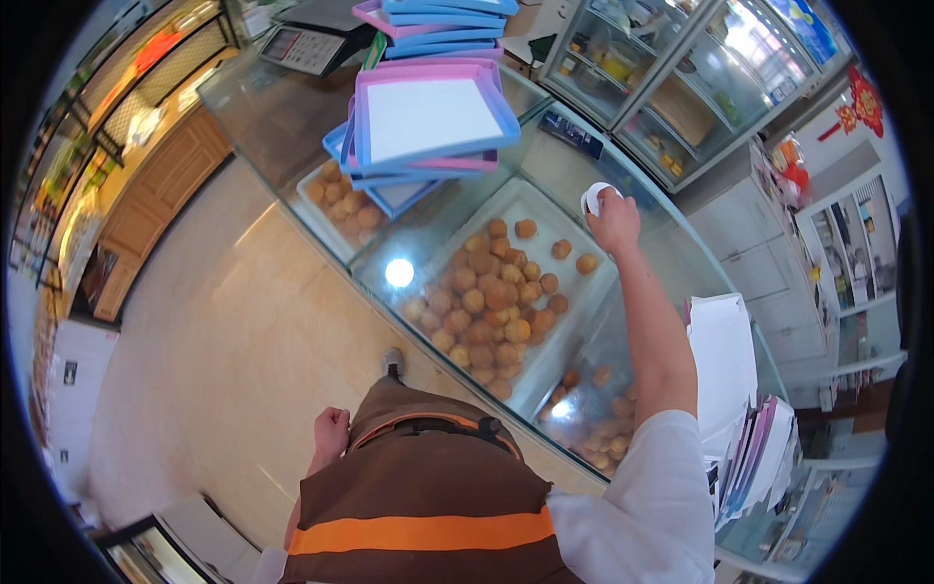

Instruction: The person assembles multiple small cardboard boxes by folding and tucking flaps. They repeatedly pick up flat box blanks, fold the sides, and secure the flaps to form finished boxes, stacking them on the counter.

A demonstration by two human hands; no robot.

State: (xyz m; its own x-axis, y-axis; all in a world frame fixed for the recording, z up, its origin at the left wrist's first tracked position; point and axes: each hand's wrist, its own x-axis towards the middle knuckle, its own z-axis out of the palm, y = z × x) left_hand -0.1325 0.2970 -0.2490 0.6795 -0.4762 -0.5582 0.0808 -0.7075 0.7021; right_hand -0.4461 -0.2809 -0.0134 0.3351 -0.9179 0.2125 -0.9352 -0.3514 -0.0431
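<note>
My right hand (615, 226) reaches out over the glass counter (671, 229), its fingers closed on a small white round thing (595, 198), perhaps a roll. The hand covers part of it, so its exact kind is unclear. Beneath the glass, left of my right forearm, a pale tray (545, 209) holds a heap of round golden-brown baked balls (491, 302). Down beside my hip hangs my left hand (332, 432), fingers curled in, with nothing visible in them. It is away from the counter, above the tiled floor.
Blue, pink and purple trays (438, 117) are stacked on the counter's far left, near a scale (309, 47). White boxes or folded card (722, 370) stand right of my forearm. A dark flat box (571, 134) lies near a glass-door fridge (671, 88). Wooden cabinets (156, 209) line the left.
</note>
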